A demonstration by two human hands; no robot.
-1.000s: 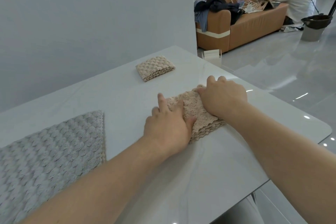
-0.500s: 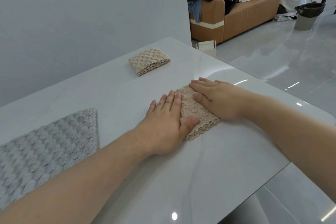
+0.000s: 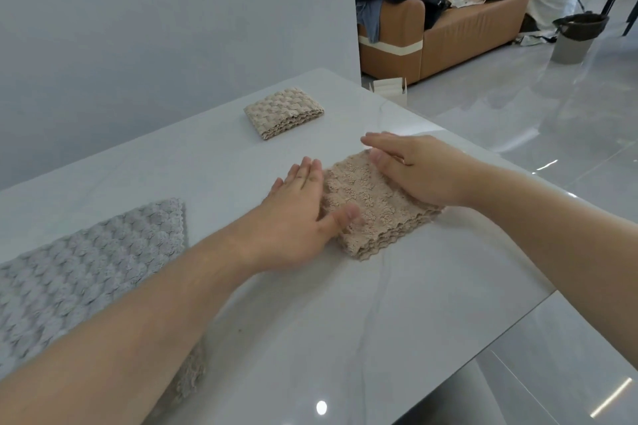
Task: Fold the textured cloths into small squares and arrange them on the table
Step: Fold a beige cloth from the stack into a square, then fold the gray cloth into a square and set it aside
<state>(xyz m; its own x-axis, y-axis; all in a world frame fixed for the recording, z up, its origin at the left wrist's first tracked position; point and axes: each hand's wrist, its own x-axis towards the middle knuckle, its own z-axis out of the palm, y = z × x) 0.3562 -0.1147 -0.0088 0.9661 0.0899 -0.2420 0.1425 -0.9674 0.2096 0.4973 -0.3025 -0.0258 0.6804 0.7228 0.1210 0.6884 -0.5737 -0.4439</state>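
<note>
At the table's near left, a grey textured cloth [image 3: 79,272] lies spread flat and unfolded, apparently waiting its turn. Moving right, the person's left hand [image 3: 297,214] rests palm-down with fingers extended, gripping nothing, its thumb laid on the near-left part of a folded beige cloth [image 3: 376,207] while the fingers run along that cloth's left side on the white table [image 3: 310,338]. The flat press looks meant to square the stack and hold its layers from springing open; scalloped edges show stacked along the near side. Beyond, toward the far end, a second beige cloth [image 3: 284,112] sits already folded into a small square, well apart from the hands, seemingly set aside as finished. Further right, the right hand [image 3: 414,171] is likewise flattened and grasping nothing, its palm on the cloth's right edge and its fingers reaching past the far corner, likely to smooth and flatten the fold. In the background at right stands a brown sofa [image 3: 448,31] strewn with clothing, with another person seated on the floor beside it.
</note>
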